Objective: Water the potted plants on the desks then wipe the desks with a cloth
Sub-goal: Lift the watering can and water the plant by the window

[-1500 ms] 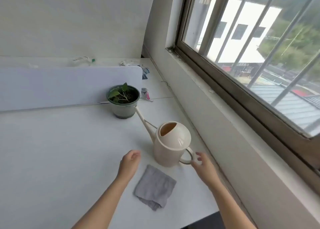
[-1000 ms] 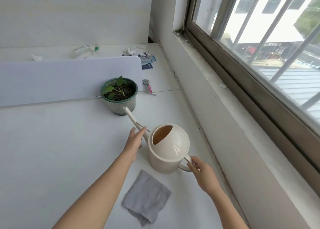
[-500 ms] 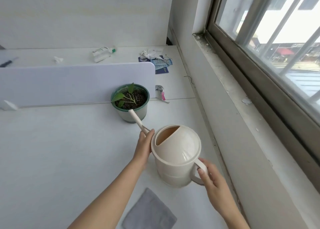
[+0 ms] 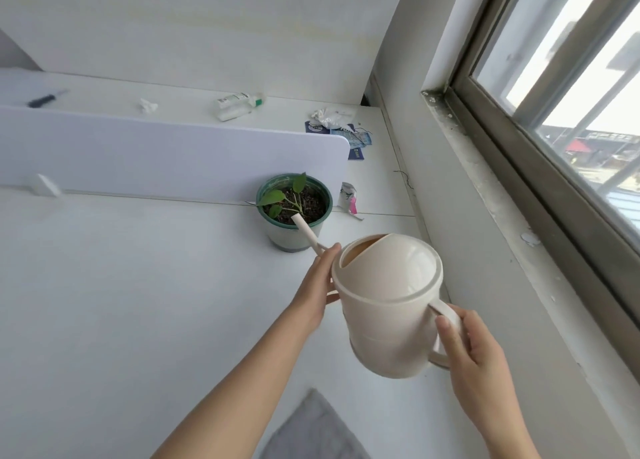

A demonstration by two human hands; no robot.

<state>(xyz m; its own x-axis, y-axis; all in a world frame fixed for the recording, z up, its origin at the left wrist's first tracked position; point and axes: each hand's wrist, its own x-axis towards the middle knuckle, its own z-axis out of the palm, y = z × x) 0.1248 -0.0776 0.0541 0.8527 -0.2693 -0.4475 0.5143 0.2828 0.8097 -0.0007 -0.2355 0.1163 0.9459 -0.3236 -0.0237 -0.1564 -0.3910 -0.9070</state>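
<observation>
grey cloth point(image 4: 311, 427) lies flat at the near edge of the desk point(image 4: 104, 302), partly cut off by the frame, apart from both hands.

right hand point(image 4: 474, 351): fingers curled round the loop handle of the watering can point(image 4: 388, 302), thumb on the handle's top. left hand point(image 4: 317, 285): holds the same can at the root of its spout, fingers over, thumb under. can is off the desk, tipped toward the far side. its opening shows a tan inside; cannot tell the water level.

spout runs up and away; its tip sits over the near rim of the potted plant point(image 4: 294, 212). green-rimmed pot, dark soil, one small stem with a few green leaves. pot stands on the desk against the end of a white divider panel point(image 4: 156, 157). a torn wrapper point(image 4: 348, 198) with a pink bit lies just right of the pot.

past the divider, on the far desk: blue cards point(image 4: 356, 139) and crumpled paper point(image 4: 330, 115) toward the right corner, a white tube point(image 4: 237, 105) with a green cap mid-way, a dark pen-like thing point(image 4: 45, 100) far left, blurred.

window point(image 4: 571, 94) and its dirty ledge run along the desk's right edge.
</observation>
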